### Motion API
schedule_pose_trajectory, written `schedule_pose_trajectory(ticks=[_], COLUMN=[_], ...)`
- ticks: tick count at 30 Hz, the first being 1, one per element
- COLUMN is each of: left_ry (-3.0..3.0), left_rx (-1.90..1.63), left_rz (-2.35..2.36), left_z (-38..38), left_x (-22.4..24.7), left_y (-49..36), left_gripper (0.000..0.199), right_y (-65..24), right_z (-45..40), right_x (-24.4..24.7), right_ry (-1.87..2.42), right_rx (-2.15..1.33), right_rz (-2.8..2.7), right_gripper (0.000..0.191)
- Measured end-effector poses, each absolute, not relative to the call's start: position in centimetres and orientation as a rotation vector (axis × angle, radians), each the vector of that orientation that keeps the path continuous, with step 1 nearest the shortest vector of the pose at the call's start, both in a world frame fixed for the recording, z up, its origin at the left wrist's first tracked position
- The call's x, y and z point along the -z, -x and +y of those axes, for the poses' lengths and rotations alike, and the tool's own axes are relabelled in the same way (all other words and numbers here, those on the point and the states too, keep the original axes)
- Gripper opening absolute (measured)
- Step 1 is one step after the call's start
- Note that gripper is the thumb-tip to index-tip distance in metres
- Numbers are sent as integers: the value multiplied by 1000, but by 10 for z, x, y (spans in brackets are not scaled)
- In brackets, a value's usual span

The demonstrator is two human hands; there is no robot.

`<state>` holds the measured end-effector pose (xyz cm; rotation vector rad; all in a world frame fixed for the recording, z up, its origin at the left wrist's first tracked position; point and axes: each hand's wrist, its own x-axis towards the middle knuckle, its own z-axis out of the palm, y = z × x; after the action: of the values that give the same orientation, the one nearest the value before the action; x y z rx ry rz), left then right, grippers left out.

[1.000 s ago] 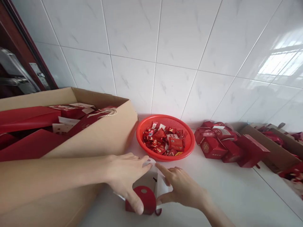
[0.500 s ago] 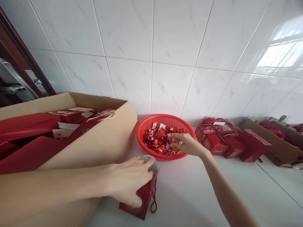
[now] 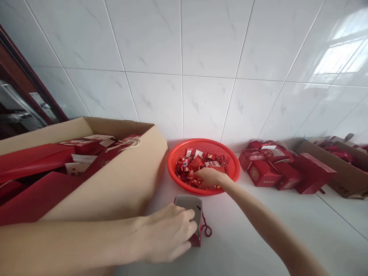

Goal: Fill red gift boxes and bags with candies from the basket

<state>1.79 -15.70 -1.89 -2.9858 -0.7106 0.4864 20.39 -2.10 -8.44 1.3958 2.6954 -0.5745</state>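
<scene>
A small red gift box (image 3: 196, 240) stands open at the top on the white surface, its grey inside showing and a dark red cord loop at its right. My left hand (image 3: 172, 232) is closed on the box's left side, fingers bent over the rim. Behind it sits a red plastic basket (image 3: 236, 168) holding several red-wrapped candies (image 3: 196, 163). My right hand (image 3: 209, 177) reaches in among the candies; its fingertips are pressed down there, and what they hold, if anything, is hidden.
A large cardboard box (image 3: 138, 172) with red boxes inside fills the left side. Several closed red gift boxes (image 3: 264, 173) stand right of the basket, beside another carton (image 3: 335, 172). A tiled wall (image 3: 209, 103) rises behind; a door handle (image 3: 14, 117) is at far left.
The small box has turned more upright and moved right, its opening now facing up. My left hand has shifted right with it. My right hand has moved left and deeper into the candies.
</scene>
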Motion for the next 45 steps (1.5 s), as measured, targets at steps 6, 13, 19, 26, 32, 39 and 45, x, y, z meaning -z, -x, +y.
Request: schedule_pose_trajectory(ticks=[6,13,19,26,32,39,45], left_ry=[3257,3069,3222,3132,3075,3111,3058], left_rx=[-173,644,739,713,665,695,831], left_rz=[-1027,-1348,-1712,-1813,-1878,-1861,-1953], left_z=[-151,-105,-73,-68,-65,-68,-70], left_x=[11,-15,-20,-16,-11,-11,-17], left_y=[-18,-8,2,3,6,4,1], left_gripper=[17,34,41,39,39,37,32], right_y=[-218,-223,-211,-218,-213,-205,-205], right_z=[-18,-41,-64,-32,-12,-15,-13], right_x=[82,63,47,63,80,86,88], right_ry=[-1699,-1608,-1156,-1624,-1503,-1360,-1355], right_rx=[757,1654,2403,1512,738,534,535], right_rz=[2837,3094,3101,3051,2678,2526,2544], right_gripper=[21,31,30,47,22,45,24])
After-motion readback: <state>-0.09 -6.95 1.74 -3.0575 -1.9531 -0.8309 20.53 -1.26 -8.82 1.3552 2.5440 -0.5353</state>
